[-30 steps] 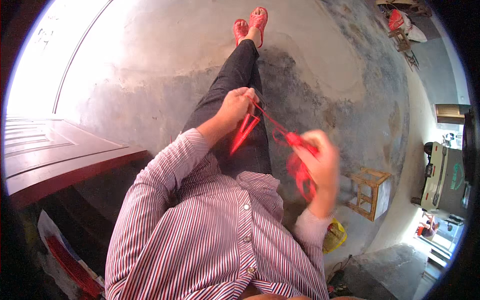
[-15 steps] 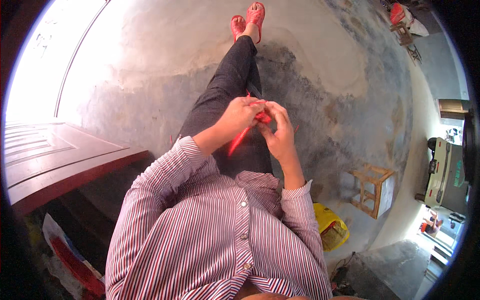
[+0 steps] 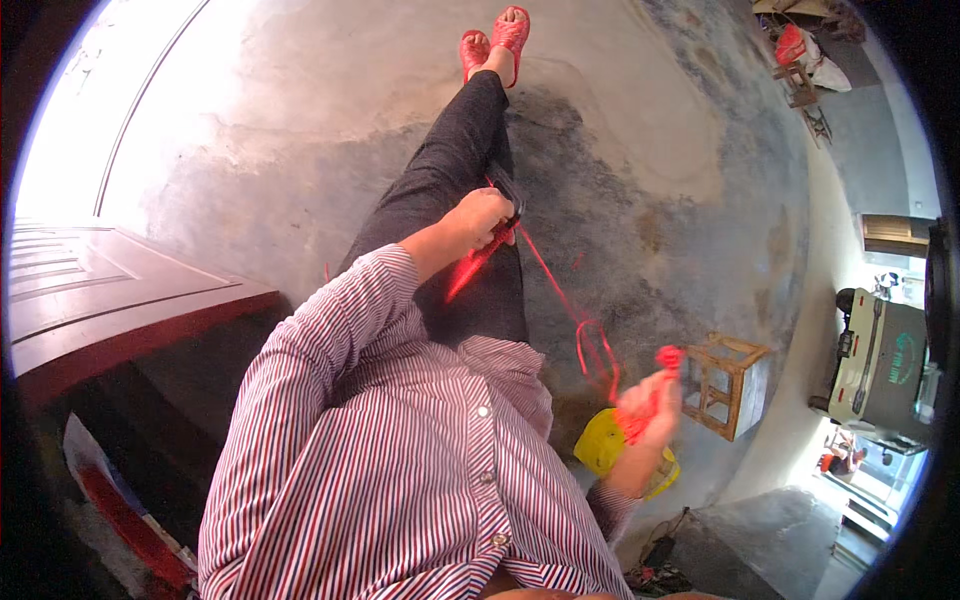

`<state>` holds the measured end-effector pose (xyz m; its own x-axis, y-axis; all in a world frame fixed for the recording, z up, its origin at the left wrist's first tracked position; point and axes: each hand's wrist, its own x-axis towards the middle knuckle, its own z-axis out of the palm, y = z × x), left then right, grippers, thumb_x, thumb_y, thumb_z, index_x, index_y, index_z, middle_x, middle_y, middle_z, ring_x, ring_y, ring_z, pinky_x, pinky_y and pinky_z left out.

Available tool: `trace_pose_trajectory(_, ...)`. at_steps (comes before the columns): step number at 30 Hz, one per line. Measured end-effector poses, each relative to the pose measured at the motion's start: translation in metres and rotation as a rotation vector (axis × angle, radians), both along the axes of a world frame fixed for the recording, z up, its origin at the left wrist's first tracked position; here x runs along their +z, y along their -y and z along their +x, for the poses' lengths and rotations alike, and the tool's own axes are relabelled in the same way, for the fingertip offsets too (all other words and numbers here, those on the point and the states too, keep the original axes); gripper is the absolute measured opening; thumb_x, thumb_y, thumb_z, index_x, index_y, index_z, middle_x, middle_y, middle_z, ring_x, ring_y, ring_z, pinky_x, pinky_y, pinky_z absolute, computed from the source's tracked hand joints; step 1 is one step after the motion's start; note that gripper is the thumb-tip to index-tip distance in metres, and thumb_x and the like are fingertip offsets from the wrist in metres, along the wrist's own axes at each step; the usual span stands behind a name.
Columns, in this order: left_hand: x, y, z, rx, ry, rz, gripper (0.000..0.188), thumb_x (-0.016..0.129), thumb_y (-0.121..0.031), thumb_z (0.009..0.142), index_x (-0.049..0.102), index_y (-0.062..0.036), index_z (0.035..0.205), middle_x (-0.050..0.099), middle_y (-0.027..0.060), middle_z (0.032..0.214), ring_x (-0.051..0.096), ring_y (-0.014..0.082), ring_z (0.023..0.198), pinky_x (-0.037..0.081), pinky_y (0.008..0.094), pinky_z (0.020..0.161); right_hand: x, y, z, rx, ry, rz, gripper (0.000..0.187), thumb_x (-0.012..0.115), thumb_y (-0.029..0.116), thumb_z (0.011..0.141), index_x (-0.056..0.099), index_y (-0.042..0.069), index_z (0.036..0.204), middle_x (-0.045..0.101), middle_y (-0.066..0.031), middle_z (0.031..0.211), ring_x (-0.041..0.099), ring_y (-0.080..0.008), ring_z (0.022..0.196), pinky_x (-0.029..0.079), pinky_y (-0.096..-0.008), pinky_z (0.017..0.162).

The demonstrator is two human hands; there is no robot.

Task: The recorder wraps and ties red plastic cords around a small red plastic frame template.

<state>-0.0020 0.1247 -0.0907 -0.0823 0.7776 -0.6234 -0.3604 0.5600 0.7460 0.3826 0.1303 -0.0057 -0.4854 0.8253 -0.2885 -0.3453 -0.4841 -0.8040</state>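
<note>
Over my thighs, my left hand is closed on a red strip that hangs below it to a point. A dark looped piece shows at its fingers; what it belongs to is hidden. Off to the right, my right hand, smeared by motion, grips a bundle of red cord whose knotted-looking end sticks up past the fingers. A thin red strand runs from my left hand toward my right, with a loose loop along it.
A wooden stool lies beyond my right hand, and a yellow bag sits under my right forearm. A panelled wooden piece stands at left. My legs stretch ahead over the concrete floor. At far right is a vehicle.
My right hand has left my left hand and swung to the right and nearer my body, carrying the red bundle. The strand between the hands is now drawn out. My left hand stays over my legs.
</note>
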Motion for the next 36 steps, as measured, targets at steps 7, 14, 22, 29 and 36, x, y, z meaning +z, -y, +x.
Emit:
trace_pose_trajectory(7, -0.003, 0.012, 0.012, 0.222, 0.081, 0.012, 0.017, 0.061, -0.012, 0.081, 0.049, -0.0100, 0.068, 0.049, 0.0031, 0.066, 0.039, 0.0122, 0.044, 0.028, 0.0282, 0.038, -0.104, 0.015, 0.012, -0.271, 0.499, -0.157, 0.027, 0.052, 0.034, 0.095, 0.051, 0.009, 0.085, 0.047, 0.0006, 0.058, 0.042, -0.0090, 0.045, 0.034, -0.0242, 0.041)
trace_pose_trajectory(14, 0.029, 0.068, 0.065, -0.343, -0.694, 0.690, 0.033, 0.063, -0.019, 0.084, 0.056, 0.0019, 0.109, 0.062, 0.0178, 0.096, 0.061, 0.0299, 0.091, 0.048, 0.0386, 0.080, -0.093, 0.002, -0.083, 0.232, -0.229, -0.238, 0.032, 0.053, 0.034, 0.093, 0.058, 0.003, 0.098, 0.060, -0.0054, 0.078, 0.058, -0.0184, 0.066, 0.050, -0.0342, 0.062)
trace_pose_trajectory(22, 0.064, 0.053, 0.030, 0.224, 0.418, 0.464, 0.017, 0.056, -0.009, 0.092, 0.058, -0.0032, 0.107, 0.063, 0.0051, 0.101, 0.059, 0.0170, 0.097, 0.044, 0.0328, 0.091, -0.074, -0.041, -0.140, 0.514, -0.213, -0.254, 0.042, 0.059, 0.034, 0.091, 0.057, -0.001, 0.115, 0.063, -0.0039, 0.091, 0.060, -0.0164, 0.071, 0.050, -0.0293, 0.065)
trace_pose_trajectory(29, 0.031, 0.014, -0.026, -0.402, -1.575, 0.615, 0.023, 0.062, -0.005, 0.068, 0.069, -0.0087, 0.090, 0.054, 0.0071, 0.090, 0.052, 0.0269, 0.094, 0.045, 0.0366, 0.084, -0.079, -0.084, -0.209, 0.397, 0.512, 0.678, 0.028, 0.061, 0.014, 0.083, 0.060, -0.003, 0.105, 0.061, -0.0053, 0.092, 0.059, -0.0181, 0.082, 0.048, -0.0288, 0.074)
trace_pose_trajectory(36, -0.003, 0.014, 0.002, -0.223, -1.180, 0.427, 0.034, 0.062, 0.001, 0.066, 0.060, -0.0037, 0.100, 0.058, 0.0150, 0.102, 0.051, 0.0357, 0.102, 0.044, 0.0405, 0.090, -0.103, -0.074, -0.235, 0.315, 0.796, 1.396, 0.022, 0.069, 0.012, 0.072, 0.065, 0.001, 0.091, 0.055, -0.0146, 0.118, 0.051, -0.0331, 0.110, 0.040, -0.0412, 0.097)
